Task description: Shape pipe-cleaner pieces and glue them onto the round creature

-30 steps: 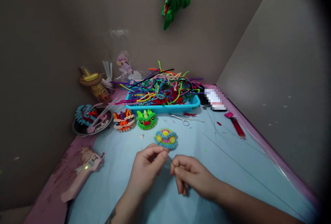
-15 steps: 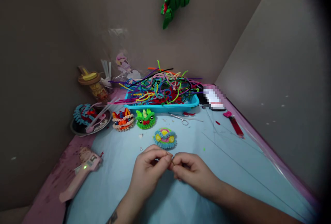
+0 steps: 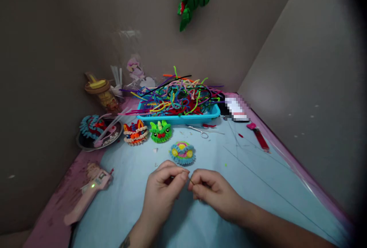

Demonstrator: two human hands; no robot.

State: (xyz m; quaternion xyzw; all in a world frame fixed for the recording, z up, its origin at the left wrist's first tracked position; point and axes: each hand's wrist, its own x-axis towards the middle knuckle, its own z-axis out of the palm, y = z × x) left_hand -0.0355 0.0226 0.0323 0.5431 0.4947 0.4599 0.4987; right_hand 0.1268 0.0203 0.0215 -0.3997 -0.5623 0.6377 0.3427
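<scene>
Above the light blue cloth, my left hand [image 3: 166,185] and my right hand [image 3: 213,190] face each other, thumbs pinched against fingers. Between the fingertips runs a short, thin dark strand [image 3: 191,181], held at both ends; it could be wire or a pipe cleaner stem, too fine to tell. Just beyond my hands lies a blue, yellow and pink pipe cleaner piece [image 3: 182,152]. Farther back sit a green pipe cleaner head [image 3: 161,132] with eyes and horns and an orange and cream one [image 3: 135,132].
A blue tray [image 3: 180,119] heaped with pipe cleaners stands at the back. Scissors [image 3: 197,130] lie before it. On the left are a pink glue gun [image 3: 88,198], a metal bowl [image 3: 99,146] and a lidded cup [image 3: 100,93]. To the right are a phone [image 3: 237,107] and loose wires.
My hands have drawn slightly apart, so a little more of the thin strand shows between the fingertips. Objects on the table have stayed in place; the view has shifted slightly.
</scene>
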